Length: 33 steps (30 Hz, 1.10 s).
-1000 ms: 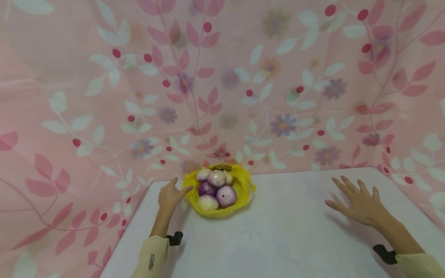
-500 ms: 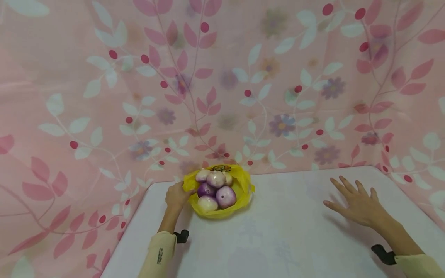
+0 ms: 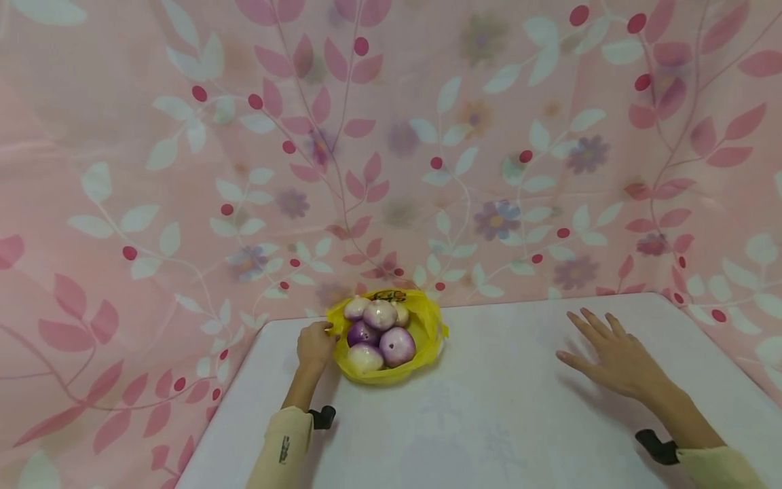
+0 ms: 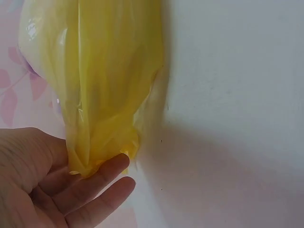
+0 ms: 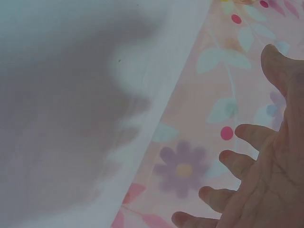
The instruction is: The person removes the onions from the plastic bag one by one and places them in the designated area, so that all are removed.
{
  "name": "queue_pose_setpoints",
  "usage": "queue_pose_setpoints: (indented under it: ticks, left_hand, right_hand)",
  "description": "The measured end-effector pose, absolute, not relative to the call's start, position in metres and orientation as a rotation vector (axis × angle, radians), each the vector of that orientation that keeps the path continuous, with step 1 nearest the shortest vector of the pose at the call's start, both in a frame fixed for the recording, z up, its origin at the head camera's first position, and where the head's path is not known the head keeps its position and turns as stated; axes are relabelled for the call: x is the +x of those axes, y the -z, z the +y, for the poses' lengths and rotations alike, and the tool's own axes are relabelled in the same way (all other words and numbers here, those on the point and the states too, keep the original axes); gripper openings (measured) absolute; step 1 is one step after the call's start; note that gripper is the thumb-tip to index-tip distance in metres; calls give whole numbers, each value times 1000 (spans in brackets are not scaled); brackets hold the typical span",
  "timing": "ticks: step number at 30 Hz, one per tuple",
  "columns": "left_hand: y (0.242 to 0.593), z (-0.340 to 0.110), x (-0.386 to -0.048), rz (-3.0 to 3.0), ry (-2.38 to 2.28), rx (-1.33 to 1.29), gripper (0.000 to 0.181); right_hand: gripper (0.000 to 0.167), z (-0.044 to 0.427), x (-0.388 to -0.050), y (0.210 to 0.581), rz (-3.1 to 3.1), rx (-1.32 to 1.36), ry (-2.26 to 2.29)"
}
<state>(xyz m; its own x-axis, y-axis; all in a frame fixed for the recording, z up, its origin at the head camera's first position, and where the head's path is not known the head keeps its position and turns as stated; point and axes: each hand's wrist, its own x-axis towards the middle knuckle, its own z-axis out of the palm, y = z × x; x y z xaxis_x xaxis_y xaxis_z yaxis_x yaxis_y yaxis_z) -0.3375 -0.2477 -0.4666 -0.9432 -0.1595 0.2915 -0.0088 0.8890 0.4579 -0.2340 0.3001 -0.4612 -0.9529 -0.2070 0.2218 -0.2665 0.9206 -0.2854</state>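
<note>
A yellow plastic bag (image 3: 431, 339) stands with its mouth spread wide near the table's back edge in the head view. Several purple and white peeled onions (image 3: 397, 347) lie heaped in it. At the bag's left side, my left hand (image 3: 314, 346) pinches a gathered bit of its edge. The left wrist view shows the bunched yellow plastic (image 4: 107, 95) between thumb and fingers; the thumb is mostly hidden. My right hand (image 3: 620, 356) hovers over the table's right part, fingers straight and spread. Nothing is in that hand (image 5: 270, 175) in the right wrist view.
The table (image 3: 489, 401) has a white cover. Right behind its back edge hangs a pink curtain (image 3: 403, 170) with leaves and flowers. Each wrist carries a black camera mount (image 3: 322, 417).
My left hand has moved right from beside the bag and now pinches its left edge, which is drawn in slightly. My right hand has shifted a little to the left, still spread.
</note>
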Motion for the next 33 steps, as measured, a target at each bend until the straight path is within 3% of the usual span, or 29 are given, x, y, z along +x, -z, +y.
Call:
queue_pose_setpoints:
  ticks: [18,33]
  left_hand:
    - [475,-252,-338,-2653,691,42,19]
    - [477,-252,-338,-2659,682,44,19]
  right_hand:
    - [92,241,-256,452,-2821,366,-751]
    - [78,172,-278,449,-2734,435,-825]
